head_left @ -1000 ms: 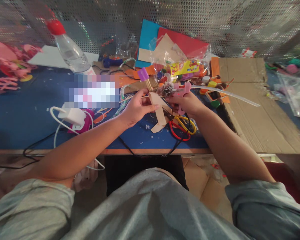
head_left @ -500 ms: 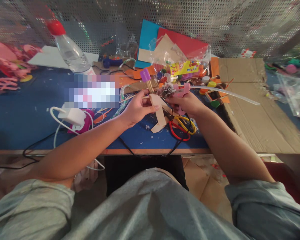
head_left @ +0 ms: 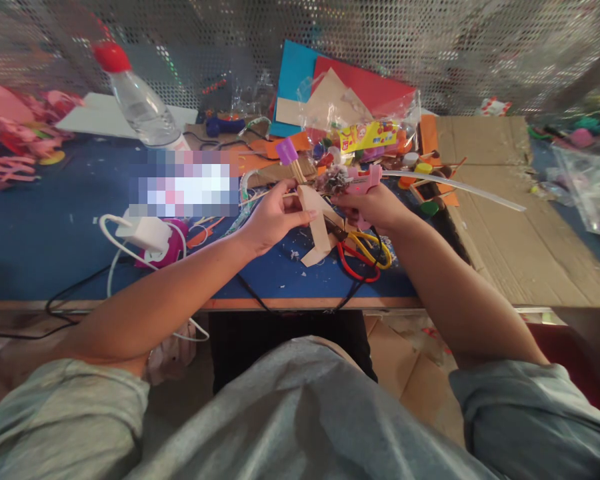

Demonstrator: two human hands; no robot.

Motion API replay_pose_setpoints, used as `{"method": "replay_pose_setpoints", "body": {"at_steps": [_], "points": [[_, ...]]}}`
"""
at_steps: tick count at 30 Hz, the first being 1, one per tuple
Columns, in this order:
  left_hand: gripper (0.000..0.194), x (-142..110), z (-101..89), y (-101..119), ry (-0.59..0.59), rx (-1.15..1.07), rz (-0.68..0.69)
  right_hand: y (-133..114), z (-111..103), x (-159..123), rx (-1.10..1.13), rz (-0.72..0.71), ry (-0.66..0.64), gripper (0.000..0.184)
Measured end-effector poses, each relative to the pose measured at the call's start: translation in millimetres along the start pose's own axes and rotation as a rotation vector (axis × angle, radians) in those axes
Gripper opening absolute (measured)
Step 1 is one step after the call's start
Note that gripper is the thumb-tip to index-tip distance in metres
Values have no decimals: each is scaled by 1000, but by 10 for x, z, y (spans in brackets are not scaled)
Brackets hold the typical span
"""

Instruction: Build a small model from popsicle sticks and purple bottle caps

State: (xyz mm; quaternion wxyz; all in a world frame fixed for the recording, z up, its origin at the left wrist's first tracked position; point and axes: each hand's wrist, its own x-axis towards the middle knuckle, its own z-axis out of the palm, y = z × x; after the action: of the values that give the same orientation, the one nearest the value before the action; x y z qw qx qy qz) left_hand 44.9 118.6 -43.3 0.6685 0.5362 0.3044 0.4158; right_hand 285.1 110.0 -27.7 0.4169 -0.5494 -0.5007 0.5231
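My left hand is closed on a craft piece made of a beige paper strip and thin wooden sticks. A purple piece caps the top of the sticks. In my right hand is a pink glue gun, its nozzle end smothered in greyish clumps and pointed left at the craft piece. Whether the nozzle touches the piece I cannot tell. A long clear glue stick juts from the gun's back. Scissors with red and yellow handles lie just below my right hand.
A tilted bottle with a red cap stands at the back left. Closer in are a white charger and its cables. Coloured card and small pots lie behind my hands, and flat cardboard covers the right side.
The purple-topped sticks have tipped slightly to the left. The glue stick's far end has shifted a little to the right. Both hands keep their hold and nearly the same place.
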Motion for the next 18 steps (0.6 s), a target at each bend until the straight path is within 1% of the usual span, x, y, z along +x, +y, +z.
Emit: {"method": "replay_pose_setpoints", "body": {"at_steps": [3, 10, 18], "points": [[77, -7, 10, 20, 15, -11, -11, -4, 6, -3, 42, 1, 3, 51], [73, -6, 0, 29, 27, -22, -34, 5, 12, -18, 79, -48, 36, 53], [77, 0, -2, 7, 11, -44, -46, 0, 65, -42, 182, -235, 91, 59]]}}
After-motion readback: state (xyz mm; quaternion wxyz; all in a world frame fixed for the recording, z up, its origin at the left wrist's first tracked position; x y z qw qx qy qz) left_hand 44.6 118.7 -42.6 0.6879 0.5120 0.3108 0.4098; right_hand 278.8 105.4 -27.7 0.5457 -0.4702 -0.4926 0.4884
